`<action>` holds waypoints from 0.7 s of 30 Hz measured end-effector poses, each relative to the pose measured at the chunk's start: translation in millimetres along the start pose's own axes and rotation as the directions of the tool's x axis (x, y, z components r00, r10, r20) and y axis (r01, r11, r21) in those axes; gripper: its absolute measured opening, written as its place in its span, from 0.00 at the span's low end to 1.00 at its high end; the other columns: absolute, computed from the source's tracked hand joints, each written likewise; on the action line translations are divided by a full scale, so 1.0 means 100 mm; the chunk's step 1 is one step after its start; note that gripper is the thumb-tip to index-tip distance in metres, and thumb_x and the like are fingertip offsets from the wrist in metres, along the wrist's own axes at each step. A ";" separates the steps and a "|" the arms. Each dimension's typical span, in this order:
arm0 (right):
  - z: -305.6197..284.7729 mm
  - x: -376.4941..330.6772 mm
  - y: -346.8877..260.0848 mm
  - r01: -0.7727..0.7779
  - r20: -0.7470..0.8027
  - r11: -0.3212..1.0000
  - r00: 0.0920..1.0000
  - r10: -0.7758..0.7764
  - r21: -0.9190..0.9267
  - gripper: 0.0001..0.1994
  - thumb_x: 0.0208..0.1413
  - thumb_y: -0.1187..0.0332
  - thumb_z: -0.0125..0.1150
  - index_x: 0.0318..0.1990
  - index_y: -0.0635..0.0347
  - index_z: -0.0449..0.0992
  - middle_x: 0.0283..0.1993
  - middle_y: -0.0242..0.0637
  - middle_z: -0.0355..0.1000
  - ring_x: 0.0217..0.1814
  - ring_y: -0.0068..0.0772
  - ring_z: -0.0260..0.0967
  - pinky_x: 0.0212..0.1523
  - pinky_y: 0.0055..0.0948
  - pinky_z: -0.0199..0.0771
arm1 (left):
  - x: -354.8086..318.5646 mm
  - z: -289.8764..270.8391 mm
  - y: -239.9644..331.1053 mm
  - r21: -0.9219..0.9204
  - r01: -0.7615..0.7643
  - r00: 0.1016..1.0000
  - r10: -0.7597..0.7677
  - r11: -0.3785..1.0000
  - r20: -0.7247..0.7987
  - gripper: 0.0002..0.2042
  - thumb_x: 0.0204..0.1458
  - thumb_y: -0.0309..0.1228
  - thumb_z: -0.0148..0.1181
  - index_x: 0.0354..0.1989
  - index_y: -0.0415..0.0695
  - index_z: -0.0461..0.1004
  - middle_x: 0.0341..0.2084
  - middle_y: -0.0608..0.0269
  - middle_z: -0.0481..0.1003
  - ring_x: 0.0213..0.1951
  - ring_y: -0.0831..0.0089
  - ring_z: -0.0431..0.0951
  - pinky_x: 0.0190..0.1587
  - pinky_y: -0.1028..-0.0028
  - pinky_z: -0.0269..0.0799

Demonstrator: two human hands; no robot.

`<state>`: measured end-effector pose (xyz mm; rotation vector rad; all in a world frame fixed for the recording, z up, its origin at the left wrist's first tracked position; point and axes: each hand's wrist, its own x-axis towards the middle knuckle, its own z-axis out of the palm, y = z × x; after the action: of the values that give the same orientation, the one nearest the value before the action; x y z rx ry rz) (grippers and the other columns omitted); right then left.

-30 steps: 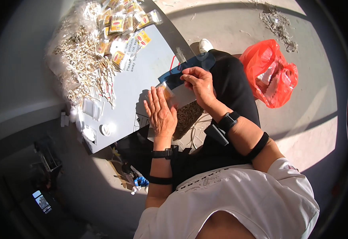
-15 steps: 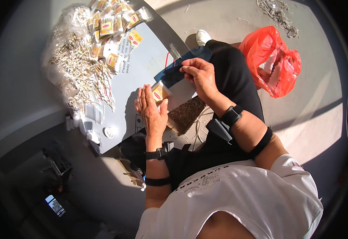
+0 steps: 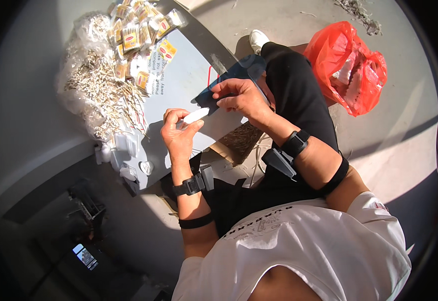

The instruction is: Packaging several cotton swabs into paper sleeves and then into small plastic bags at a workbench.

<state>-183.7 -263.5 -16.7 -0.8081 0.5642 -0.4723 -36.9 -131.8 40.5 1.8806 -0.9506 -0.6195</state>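
Observation:
My left hand [image 3: 178, 133] grips a small packet of cotton swabs [image 3: 196, 116] between thumb and fingers. It is tilted so that a white side faces up, and its yellow label is out of sight. Just to the right, my right hand [image 3: 244, 100] hovers with fingers curled in a pinch close to the packet's far end. Anything between those fingertips is too small to make out. Below both hands lies the grey board [image 3: 184, 65], with a dark blue see-through sheet [image 3: 246, 70] at its right edge.
A clear bag of loose swabs [image 3: 91, 75] spills onto the board's left side. Filled swab packets [image 3: 136, 32] are heaped at the far end. A red plastic bag [image 3: 324, 45] stands right of my leg. An open cardboard box [image 3: 236, 143] sits below the board's edge.
My left hand has gone from lying flat beside the packet to gripping it, lifted and turned white side up. My right hand has moved slightly left and nearer the packet.

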 end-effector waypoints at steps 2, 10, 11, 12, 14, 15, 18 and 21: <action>0.08 -0.03 0.02 0.040 0.110 0.992 0.994 -0.027 -0.118 0.21 0.41 0.82 0.65 0.47 0.61 0.77 0.41 0.31 0.74 0.31 0.18 0.69 0.33 0.20 0.70 | 0.01 0.02 0.02 -0.015 -0.063 0.998 0.062 0.998 -0.033 0.14 0.33 0.18 0.70 0.29 0.40 0.71 0.31 0.67 0.68 0.37 0.74 0.69 0.43 0.74 0.66; 0.25 -0.06 0.12 0.446 0.198 0.866 0.891 -0.408 -0.226 0.18 0.39 0.84 0.62 0.42 0.60 0.78 0.40 0.36 0.75 0.41 0.31 0.71 0.41 0.28 0.71 | -0.03 0.20 0.32 0.012 -0.257 0.966 0.257 0.966 -0.033 0.17 0.31 0.20 0.73 0.31 0.41 0.72 0.34 0.64 0.70 0.40 0.70 0.70 0.44 0.73 0.68; 0.25 -0.05 0.12 0.471 0.201 0.850 0.879 -0.432 -0.237 0.17 0.39 0.84 0.62 0.40 0.61 0.78 0.40 0.37 0.75 0.42 0.33 0.72 0.42 0.29 0.71 | -0.03 0.21 0.34 0.086 -0.293 0.955 0.295 0.952 -0.008 0.18 0.31 0.20 0.73 0.31 0.41 0.72 0.35 0.63 0.70 0.40 0.69 0.71 0.44 0.73 0.68; 0.24 -0.06 0.12 0.472 0.200 0.849 0.879 -0.433 -0.238 0.17 0.39 0.84 0.62 0.40 0.61 0.78 0.40 0.37 0.75 0.42 0.33 0.72 0.42 0.29 0.71 | -0.03 0.23 0.39 0.091 -0.308 0.950 0.311 0.947 -0.016 0.19 0.30 0.20 0.73 0.33 0.41 0.74 0.34 0.63 0.71 0.40 0.67 0.71 0.44 0.72 0.69; 0.23 -0.06 0.11 0.476 0.180 0.845 0.878 -0.443 -0.245 0.17 0.38 0.85 0.59 0.39 0.62 0.78 0.38 0.38 0.75 0.42 0.35 0.73 0.41 0.30 0.72 | -0.04 0.25 0.45 0.109 -0.316 0.948 0.318 0.942 0.002 0.19 0.30 0.20 0.73 0.34 0.41 0.75 0.35 0.62 0.71 0.40 0.67 0.71 0.44 0.71 0.69; 0.22 -0.06 0.10 0.477 0.181 0.844 0.878 -0.444 -0.246 0.17 0.38 0.85 0.59 0.39 0.62 0.78 0.38 0.38 0.75 0.42 0.35 0.73 0.41 0.30 0.72 | -0.04 0.25 0.47 0.131 -0.324 0.946 0.325 0.937 0.018 0.19 0.30 0.19 0.72 0.35 0.41 0.76 0.35 0.62 0.71 0.40 0.66 0.71 0.44 0.70 0.69; 0.20 -0.05 0.09 0.502 0.154 0.820 0.865 -0.478 -0.274 0.17 0.37 0.86 0.58 0.38 0.62 0.78 0.37 0.38 0.75 0.40 0.36 0.73 0.40 0.30 0.72 | -0.03 0.27 0.51 0.222 -0.376 0.926 0.375 0.900 0.048 0.20 0.29 0.18 0.72 0.36 0.41 0.77 0.35 0.62 0.72 0.40 0.65 0.71 0.44 0.69 0.69; 0.18 -0.05 0.07 0.437 0.169 0.826 0.900 -0.403 -0.355 0.14 0.44 0.82 0.64 0.41 0.62 0.79 0.41 0.37 0.75 0.46 0.31 0.72 0.45 0.28 0.73 | -0.03 0.29 0.49 0.229 -0.384 0.922 0.387 0.895 0.034 0.19 0.29 0.17 0.71 0.35 0.41 0.77 0.35 0.61 0.73 0.40 0.64 0.71 0.44 0.69 0.70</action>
<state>-175.0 -246.5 -10.8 -1.3420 0.3976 -0.7409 -77.6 -158.6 70.8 1.8165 -1.3931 -0.2646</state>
